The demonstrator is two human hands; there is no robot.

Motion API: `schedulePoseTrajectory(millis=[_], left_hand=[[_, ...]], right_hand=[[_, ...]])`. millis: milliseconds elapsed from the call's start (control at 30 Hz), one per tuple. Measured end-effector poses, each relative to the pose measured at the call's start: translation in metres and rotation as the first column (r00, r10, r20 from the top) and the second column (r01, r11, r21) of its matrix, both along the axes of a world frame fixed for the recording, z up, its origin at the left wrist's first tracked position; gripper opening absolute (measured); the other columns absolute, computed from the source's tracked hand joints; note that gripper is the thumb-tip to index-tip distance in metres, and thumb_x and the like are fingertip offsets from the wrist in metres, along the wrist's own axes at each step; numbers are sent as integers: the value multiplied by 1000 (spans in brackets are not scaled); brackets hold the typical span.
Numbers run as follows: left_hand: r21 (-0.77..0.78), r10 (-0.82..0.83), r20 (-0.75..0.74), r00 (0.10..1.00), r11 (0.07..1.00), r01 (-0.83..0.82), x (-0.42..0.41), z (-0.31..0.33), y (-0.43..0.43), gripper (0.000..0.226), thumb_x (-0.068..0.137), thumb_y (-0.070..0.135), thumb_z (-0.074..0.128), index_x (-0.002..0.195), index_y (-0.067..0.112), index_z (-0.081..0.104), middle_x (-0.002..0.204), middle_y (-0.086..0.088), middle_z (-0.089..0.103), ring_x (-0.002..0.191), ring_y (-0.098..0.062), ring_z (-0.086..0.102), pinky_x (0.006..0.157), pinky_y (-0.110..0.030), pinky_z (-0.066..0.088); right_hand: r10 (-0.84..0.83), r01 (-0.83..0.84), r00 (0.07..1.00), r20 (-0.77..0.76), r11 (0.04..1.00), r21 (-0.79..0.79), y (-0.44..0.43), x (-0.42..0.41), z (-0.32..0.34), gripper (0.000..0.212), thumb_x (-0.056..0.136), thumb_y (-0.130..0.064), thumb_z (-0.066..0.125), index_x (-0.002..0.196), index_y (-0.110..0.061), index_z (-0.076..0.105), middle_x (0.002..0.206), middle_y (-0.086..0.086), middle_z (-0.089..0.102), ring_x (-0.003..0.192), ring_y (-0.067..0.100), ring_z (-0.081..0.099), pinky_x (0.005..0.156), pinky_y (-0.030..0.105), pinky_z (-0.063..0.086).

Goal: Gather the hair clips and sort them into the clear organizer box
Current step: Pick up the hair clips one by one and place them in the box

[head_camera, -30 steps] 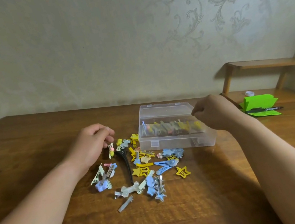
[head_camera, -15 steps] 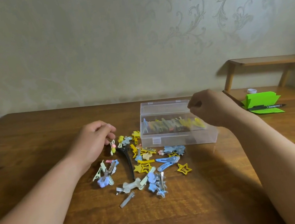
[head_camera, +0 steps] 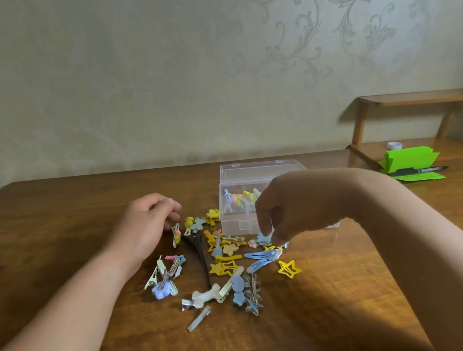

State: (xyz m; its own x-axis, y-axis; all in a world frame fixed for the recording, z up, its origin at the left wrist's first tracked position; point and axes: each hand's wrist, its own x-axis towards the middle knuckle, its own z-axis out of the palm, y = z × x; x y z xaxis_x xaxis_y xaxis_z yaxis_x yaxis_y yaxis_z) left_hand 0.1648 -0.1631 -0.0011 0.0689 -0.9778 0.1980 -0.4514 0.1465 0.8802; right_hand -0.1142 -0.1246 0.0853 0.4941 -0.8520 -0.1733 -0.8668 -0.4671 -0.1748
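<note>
The clear organizer box (head_camera: 237, 225) stands open mid-table with several coloured clips in its compartments. In front of it and to its left lies a loose pile of hair clips (head_camera: 227, 264): yellow stars, blue snap clips, a long black clip (head_camera: 199, 252) and silver ones. My right hand (head_camera: 287, 211) is down over the pile's right side, fingers curled toward a blue clip (head_camera: 263, 238); blur hides whether it grips the clip. My left hand (head_camera: 146, 224) rests loosely curled at the pile's left edge, fingertips by a small pink-and-yellow clip (head_camera: 176, 235).
The wooden table (head_camera: 47, 226) meets a patterned wall behind. A green paper holder (head_camera: 410, 159) with a black pen (head_camera: 418, 171) sits at the far right, near a small wooden shelf (head_camera: 415, 99) and a white cap (head_camera: 394, 144).
My right hand has left the top of the box and dropped forward and left onto the pile. My left hand has stayed where it was.
</note>
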Motion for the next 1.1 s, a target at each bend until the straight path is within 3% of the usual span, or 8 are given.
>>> schedulePoseTrajectory(millis=[100, 200, 300, 500, 633, 833, 1000, 1100], left_hand=[[-4, -5, -8, 1000, 1000, 4, 1, 0, 0, 27, 109, 19, 53, 98, 16, 77, 95, -8, 75, 84, -21, 64, 76, -35, 48], [1, -7, -8, 1000, 1000, 7, 1, -1, -1, 28, 109, 20, 52, 99, 16, 77, 96, -7, 75, 86, -22, 64, 78, -36, 49], [8, -6, 0, 1000, 1000, 6, 2, -2, -1, 28, 110, 21, 50, 101, 17, 77, 97, -6, 75, 87, -22, 64, 78, -36, 49], [6, -5, -2, 1000, 1000, 5, 2, 0, 0, 28, 110, 21, 51, 100, 17, 77, 96, -7, 75, 85, -21, 64, 79, -36, 50], [10, -4, 3, 1000, 1000, 4, 1, 1, 1, 28, 110, 22, 51, 101, 17, 77, 96, -6, 75, 87, -21, 65, 79, -36, 49], [21, 4, -7, 1000, 1000, -3, -1, 2, 3, 27, 110, 22, 52, 101, 17, 77, 99, -5, 75, 93, -22, 68, 82, -36, 51], [1, 3, 6, 1000, 1000, -3, 2, -1, 0, 28, 109, 22, 52, 99, 19, 78, 96, -5, 76, 88, -23, 66, 83, -39, 52], [3, -2, 10, 1000, 1000, 2, 4, -2, -1, 28, 109, 22, 52, 98, 19, 78, 94, -5, 77, 88, -24, 66, 87, -42, 53]], right_hand=[[-5, 7, 998, -66, 999, 35, 4, 7, -3, 20, 90, -31, 81, 109, -29, 78, 96, -10, 75, 61, -4, 62, 43, 7, 39], [8, -4, 995, -98, 999, 40, 4, 16, -9, 15, 89, -33, 83, 102, -29, 78, 94, -10, 77, 69, 1, 64, 60, 19, 46], [-2, 6, 991, -135, 1000, 28, 7, 23, -11, 17, 91, -30, 81, 106, -27, 77, 84, -14, 69, 63, -1, 57, 58, 20, 39], [43, -40, 971, -234, 999, 17, 10, 28, -12, 34, 94, -34, 77, 126, -26, 70, 106, -11, 65, 93, 13, 59, 72, 26, 44], [14, -9, 996, -91, 998, 59, 3, 19, -11, 8, 95, -34, 74, 89, -31, 72, 82, -6, 78, 75, 10, 75, 69, 27, 57], [-8, -16, 975, 222, 994, 107, -2, 6, -1, 12, 101, -22, 68, 93, -15, 73, 84, -2, 80, 73, 6, 76, 66, 25, 61], [-219, 303, 721, 658, 953, -15, -30, -27, -8, 2, 97, -9, 69, 96, -11, 70, 80, 2, 80, 68, 16, 76, 65, 41, 60], [-303, 554, 634, 712, 820, -145, -48, -58, -19, 8, 97, -13, 66, 93, -15, 73, 77, 0, 78, 65, 11, 73, 61, 36, 56]])
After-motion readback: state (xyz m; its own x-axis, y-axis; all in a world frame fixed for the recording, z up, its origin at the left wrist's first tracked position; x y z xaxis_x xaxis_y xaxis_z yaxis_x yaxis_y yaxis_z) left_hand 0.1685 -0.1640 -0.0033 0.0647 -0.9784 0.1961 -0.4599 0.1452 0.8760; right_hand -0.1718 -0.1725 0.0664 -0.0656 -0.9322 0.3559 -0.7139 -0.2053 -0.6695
